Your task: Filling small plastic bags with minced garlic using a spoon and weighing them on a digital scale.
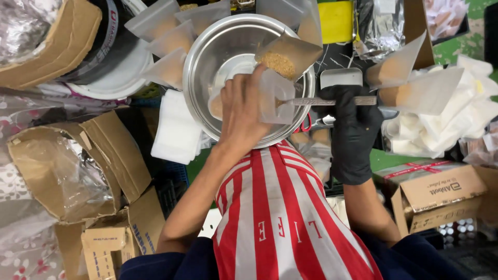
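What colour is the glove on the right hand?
Black, on the right hand holding a metal scoop; head view.

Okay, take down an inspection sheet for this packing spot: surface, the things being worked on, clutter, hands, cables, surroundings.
Surface: mostly covered; a green patch shows at top right.
Job's things: steel bowl; small clear pouch; metal scoop at the pouch mouth; filled pouches leaning on the bowl rim, holding brown granules.
Clutter: stack of white pouches; open cardboard boxes; plastic bags.
Hands: left hand bare, holding the pouch; right hand in a black glove, holding the scoop.
Cables: nothing seen.
Surroundings: red-and-white striped apron; floral cloth.
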